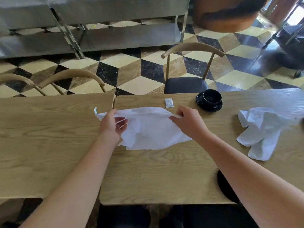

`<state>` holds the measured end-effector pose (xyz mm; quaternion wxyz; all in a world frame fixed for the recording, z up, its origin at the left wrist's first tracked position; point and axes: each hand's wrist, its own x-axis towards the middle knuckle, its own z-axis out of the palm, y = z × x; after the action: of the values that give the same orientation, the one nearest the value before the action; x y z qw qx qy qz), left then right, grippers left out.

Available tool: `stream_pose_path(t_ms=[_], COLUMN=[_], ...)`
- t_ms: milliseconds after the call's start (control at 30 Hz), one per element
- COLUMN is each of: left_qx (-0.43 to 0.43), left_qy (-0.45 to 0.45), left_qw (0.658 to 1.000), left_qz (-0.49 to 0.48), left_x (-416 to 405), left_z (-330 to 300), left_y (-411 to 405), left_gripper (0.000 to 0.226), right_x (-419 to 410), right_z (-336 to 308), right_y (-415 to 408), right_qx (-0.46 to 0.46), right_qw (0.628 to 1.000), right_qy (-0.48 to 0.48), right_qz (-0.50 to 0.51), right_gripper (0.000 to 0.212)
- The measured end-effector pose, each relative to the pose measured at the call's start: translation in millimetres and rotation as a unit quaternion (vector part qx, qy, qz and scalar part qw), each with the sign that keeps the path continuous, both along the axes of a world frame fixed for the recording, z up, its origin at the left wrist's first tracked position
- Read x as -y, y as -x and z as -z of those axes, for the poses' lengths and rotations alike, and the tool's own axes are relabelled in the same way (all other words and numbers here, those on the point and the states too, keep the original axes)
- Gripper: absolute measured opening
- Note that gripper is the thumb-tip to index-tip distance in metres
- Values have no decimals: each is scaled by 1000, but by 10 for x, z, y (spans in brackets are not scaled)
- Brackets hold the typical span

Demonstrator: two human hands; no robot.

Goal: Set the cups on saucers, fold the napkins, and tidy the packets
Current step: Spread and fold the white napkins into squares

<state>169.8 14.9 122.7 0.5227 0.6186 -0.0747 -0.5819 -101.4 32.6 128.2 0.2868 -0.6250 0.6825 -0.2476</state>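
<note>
A white napkin (148, 129) is stretched above the middle of the wooden table (156, 175). My left hand (110, 125) pinches its upper left edge and my right hand (187, 122) pinches its upper right edge, so the lower part hangs down onto the wood. A black cup (211, 96) stands on a black saucer (209, 107) at the far edge, to the right of my right hand. A small white packet (169, 102) lies flat just beyond the napkin. A second white napkin (261, 130) lies crumpled at the right.
A second table (49, 137) butts against this one on the left. Wooden chairs (192, 66) stand along the far side on a chequered floor. A dark round object (226, 186) pokes out behind my right forearm at the near edge.
</note>
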Motion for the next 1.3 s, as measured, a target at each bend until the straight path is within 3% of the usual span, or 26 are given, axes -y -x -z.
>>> stream_pose_path(t_ms=[200,433,700,867,1067,1300], left_qx=[99,67,69,71,83,217], left_qy=[131,185,210,150,-19,-146], left_qw=[984,979,972,981,992,961], left_qz=[71,52,74,96,96,90], left_x=[250,434,411,-276,-1251,-2210], left_z=[-594,-840,-891,-198,768,1368], left_y=[13,-72,-243,-439,-598,-775], left_gripper=[22,21,16,24,53,29], right_x=[93,331,374,-239,-1029,-1719], right_z=[-392,-786,-991,-592,291,1048], right_y=[192,222,240,212,167,66], right_qx=[-59,-119,-133,-122,-162,-204], right_qw=[997,978,971,978,974,929], right_qy=[52,168,199,137,-51,-228], right_qz=[-27,-12,-19,-98,-148,-209], right_gripper=[5,18,21,26,25,24])
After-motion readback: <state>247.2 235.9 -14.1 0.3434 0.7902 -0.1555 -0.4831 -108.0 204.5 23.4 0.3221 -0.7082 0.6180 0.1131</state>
